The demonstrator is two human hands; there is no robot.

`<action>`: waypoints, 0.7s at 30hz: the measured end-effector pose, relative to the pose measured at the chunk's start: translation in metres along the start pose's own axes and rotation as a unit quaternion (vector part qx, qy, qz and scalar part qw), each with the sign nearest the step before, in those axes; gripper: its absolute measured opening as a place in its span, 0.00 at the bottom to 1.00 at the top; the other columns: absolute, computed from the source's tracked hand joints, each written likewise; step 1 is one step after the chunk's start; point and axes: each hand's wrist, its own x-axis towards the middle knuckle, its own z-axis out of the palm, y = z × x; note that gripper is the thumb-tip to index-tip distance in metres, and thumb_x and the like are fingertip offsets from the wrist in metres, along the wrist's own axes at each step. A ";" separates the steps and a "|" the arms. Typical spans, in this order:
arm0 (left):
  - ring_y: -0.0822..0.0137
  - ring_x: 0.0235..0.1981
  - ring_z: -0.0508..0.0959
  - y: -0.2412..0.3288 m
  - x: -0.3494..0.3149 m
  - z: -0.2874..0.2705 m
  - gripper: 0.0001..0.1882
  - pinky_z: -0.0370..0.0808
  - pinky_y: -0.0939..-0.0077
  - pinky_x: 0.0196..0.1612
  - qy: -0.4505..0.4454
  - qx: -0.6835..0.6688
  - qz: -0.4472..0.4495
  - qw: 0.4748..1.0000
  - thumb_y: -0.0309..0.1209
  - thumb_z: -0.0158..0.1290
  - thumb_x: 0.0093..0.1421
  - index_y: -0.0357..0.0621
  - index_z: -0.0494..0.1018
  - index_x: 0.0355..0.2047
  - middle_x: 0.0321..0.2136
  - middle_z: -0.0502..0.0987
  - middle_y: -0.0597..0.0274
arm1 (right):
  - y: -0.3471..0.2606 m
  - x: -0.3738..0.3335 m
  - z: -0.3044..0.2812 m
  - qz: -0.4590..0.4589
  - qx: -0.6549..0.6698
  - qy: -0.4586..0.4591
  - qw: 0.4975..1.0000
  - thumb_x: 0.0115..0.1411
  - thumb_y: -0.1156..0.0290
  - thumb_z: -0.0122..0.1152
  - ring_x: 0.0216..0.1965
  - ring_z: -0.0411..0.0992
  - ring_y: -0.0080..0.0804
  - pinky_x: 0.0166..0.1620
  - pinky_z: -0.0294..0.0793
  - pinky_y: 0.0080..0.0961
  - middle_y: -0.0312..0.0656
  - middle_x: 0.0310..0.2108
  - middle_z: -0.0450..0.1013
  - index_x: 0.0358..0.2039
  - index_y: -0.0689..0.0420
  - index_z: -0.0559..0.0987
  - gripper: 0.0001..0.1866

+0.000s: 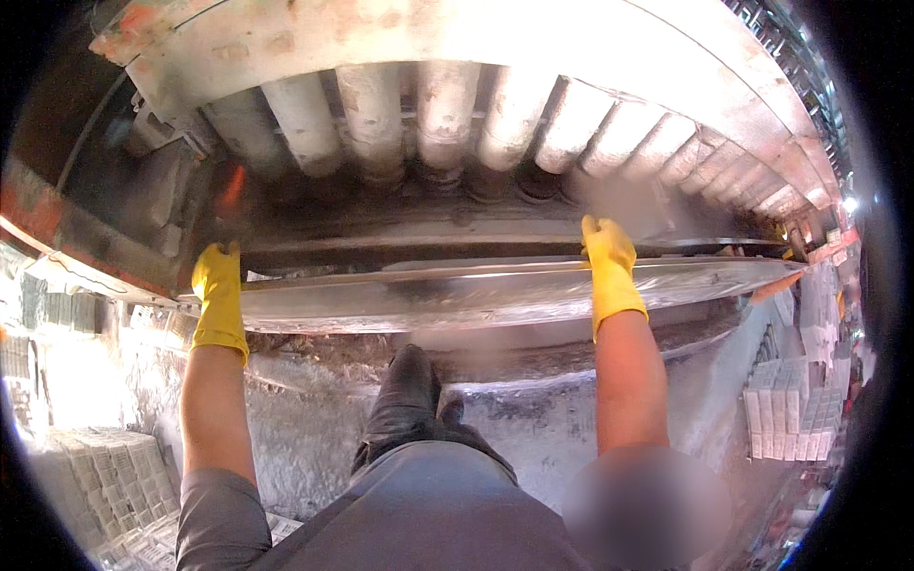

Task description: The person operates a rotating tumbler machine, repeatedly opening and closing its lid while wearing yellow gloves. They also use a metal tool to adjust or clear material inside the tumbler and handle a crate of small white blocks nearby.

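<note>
Fingers (pixel 594 226) of the right yellow-gloved hand (pixel 612 271), toward 3 o'clock, curl at the far edge of a long metal panel (pixel 409 306); those of the left yellow-gloved hand (pixel 218 285), at 9 o'clock, bend inward near the panel's other end. Whether either set closes tightly on it I cannot tell, since the gloves hide the contact. The panel stretches across the middle from 9 to 3 o'clock, just in front of the person's legs (pixel 405 395). The hands sit wide apart, probably because so long a piece balances better supported near both ends; the gloves likely guard against its edges. At 12 o'clock, pale cylinders (pixel 446 105) stand in a row beneath a broad pale beam (pixel 381 33), seemingly spaced for even support. Stacked blocks lie at 4 o'clock (pixel 795 409), perhaps piled there to leave standing room on the floor (pixel 314 447).
</note>
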 end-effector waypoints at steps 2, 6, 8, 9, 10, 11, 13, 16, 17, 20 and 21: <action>0.42 0.49 0.83 0.003 0.001 0.000 0.29 0.78 0.48 0.51 0.008 -0.004 0.011 1.000 0.58 0.54 0.64 0.43 0.84 0.44 0.44 0.84 0.43 | 0.004 0.012 0.006 -0.032 -0.054 0.024 0.998 0.68 0.42 0.52 0.47 0.83 0.46 0.53 0.77 0.41 0.47 0.41 0.85 0.52 0.54 0.84 0.29; 0.41 0.48 0.83 0.007 0.004 -0.002 0.28 0.77 0.48 0.51 -0.009 -0.009 0.017 1.000 0.57 0.53 0.65 0.43 0.84 0.43 0.43 0.84 0.42 | -0.004 0.012 -0.002 -0.020 -0.062 -0.007 0.998 0.68 0.45 0.53 0.38 0.84 0.41 0.48 0.78 0.40 0.44 0.34 0.85 0.47 0.55 0.84 0.26; 0.41 0.48 0.83 0.004 0.005 0.000 0.27 0.78 0.48 0.51 -0.014 -0.019 0.011 1.000 0.56 0.53 0.66 0.43 0.84 0.42 0.43 0.84 0.43 | -0.009 0.005 -0.009 -0.019 -0.044 -0.033 0.998 0.68 0.47 0.52 0.34 0.84 0.40 0.45 0.78 0.39 0.43 0.33 0.85 0.45 0.55 0.84 0.24; 0.41 0.48 0.83 0.002 0.005 -0.001 0.27 0.78 0.48 0.51 -0.016 -0.023 0.007 1.000 0.55 0.53 0.66 0.43 0.84 0.42 0.43 0.84 0.43 | -0.010 0.002 -0.010 -0.028 -0.046 -0.031 0.998 0.68 0.47 0.52 0.33 0.84 0.39 0.44 0.79 0.38 0.43 0.32 0.85 0.44 0.55 0.83 0.24; 0.41 0.48 0.83 0.001 0.004 0.000 0.27 0.78 0.48 0.50 -0.024 -0.021 -0.001 0.999 0.55 0.53 0.66 0.43 0.84 0.42 0.43 0.84 0.43 | -0.009 0.000 -0.011 -0.037 -0.047 -0.030 0.998 0.68 0.48 0.52 0.32 0.84 0.39 0.43 0.79 0.38 0.42 0.32 0.84 0.44 0.55 0.83 0.23; 0.41 0.48 0.83 0.008 -0.001 -0.007 0.27 0.78 0.48 0.50 -0.031 -0.019 -0.008 0.999 0.55 0.53 0.66 0.43 0.83 0.42 0.43 0.84 0.42 | -0.007 -0.001 -0.011 -0.044 -0.047 -0.026 0.998 0.68 0.49 0.53 0.31 0.83 0.39 0.42 0.79 0.37 0.42 0.31 0.84 0.44 0.55 0.83 0.23; 0.40 0.48 0.83 0.009 -0.003 -0.009 0.26 0.78 0.48 0.50 -0.045 -0.034 -0.018 0.998 0.55 0.52 0.67 0.43 0.83 0.42 0.43 0.84 0.42 | 0.002 0.000 -0.008 -0.034 -0.017 -0.041 0.998 0.68 0.50 0.53 0.29 0.83 0.37 0.41 0.79 0.36 0.41 0.30 0.84 0.44 0.56 0.83 0.22; 0.40 0.48 0.83 -0.004 -0.006 -0.002 0.25 0.78 0.48 0.50 -0.039 -0.048 -0.013 0.998 0.54 0.52 0.67 0.43 0.84 0.41 0.43 0.84 0.43 | 0.002 -0.014 -0.010 -0.023 0.017 -0.046 0.999 0.68 0.51 0.53 0.28 0.82 0.36 0.40 0.78 0.35 0.40 0.29 0.83 0.43 0.56 0.82 0.21; 0.40 0.48 0.83 -0.005 -0.009 -0.001 0.25 0.78 0.48 0.51 -0.023 -0.028 0.002 0.999 0.54 0.52 0.67 0.44 0.84 0.41 0.44 0.84 0.43 | 0.002 -0.019 -0.012 -0.018 0.026 -0.045 0.998 0.68 0.51 0.53 0.27 0.82 0.35 0.40 0.78 0.34 0.40 0.28 0.83 0.42 0.56 0.82 0.21; 0.41 0.49 0.83 -0.006 -0.018 -0.008 0.25 0.78 0.48 0.51 -0.022 -0.014 -0.001 1.000 0.54 0.52 0.67 0.44 0.84 0.42 0.44 0.84 0.43 | 0.007 -0.029 -0.009 -0.010 0.051 -0.028 0.998 0.69 0.51 0.52 0.27 0.82 0.34 0.39 0.79 0.34 0.39 0.27 0.82 0.42 0.57 0.82 0.21; 0.41 0.49 0.83 -0.003 -0.022 -0.013 0.25 0.78 0.48 0.51 -0.031 -0.018 -0.010 0.999 0.54 0.52 0.67 0.44 0.83 0.43 0.44 0.84 0.43 | 0.010 -0.028 -0.007 -0.014 0.038 -0.034 0.999 0.69 0.51 0.52 0.27 0.82 0.34 0.38 0.79 0.34 0.39 0.26 0.82 0.42 0.56 0.82 0.21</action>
